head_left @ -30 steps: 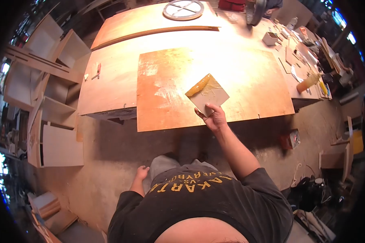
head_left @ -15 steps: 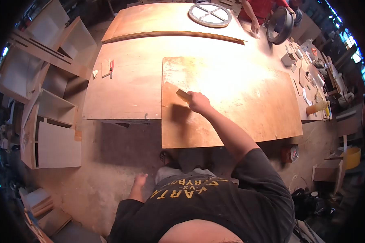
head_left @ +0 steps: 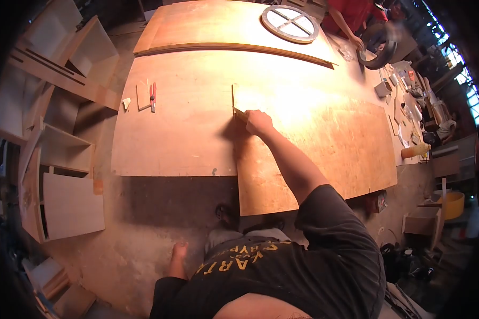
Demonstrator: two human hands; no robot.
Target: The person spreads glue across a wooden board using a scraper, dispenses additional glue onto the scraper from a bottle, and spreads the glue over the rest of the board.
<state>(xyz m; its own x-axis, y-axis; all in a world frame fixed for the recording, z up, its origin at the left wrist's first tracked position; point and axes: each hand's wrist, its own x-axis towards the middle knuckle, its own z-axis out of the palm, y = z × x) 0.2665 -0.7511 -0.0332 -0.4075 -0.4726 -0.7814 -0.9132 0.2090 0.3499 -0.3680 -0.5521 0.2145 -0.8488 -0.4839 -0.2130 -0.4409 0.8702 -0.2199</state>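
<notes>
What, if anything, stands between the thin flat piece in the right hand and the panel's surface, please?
Nothing visible does. The right hand holds the thin flat piece at the left edge of the panel, though glare washes out its far part. The red tool lies off to the left.

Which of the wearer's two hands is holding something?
The right hand, gripping a thin flat piece near the left edge of the panel; the left hand hangs low, nothing visible in it.

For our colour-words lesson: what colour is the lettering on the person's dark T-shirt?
The lettering is yellow, best seen in the head view.
</notes>
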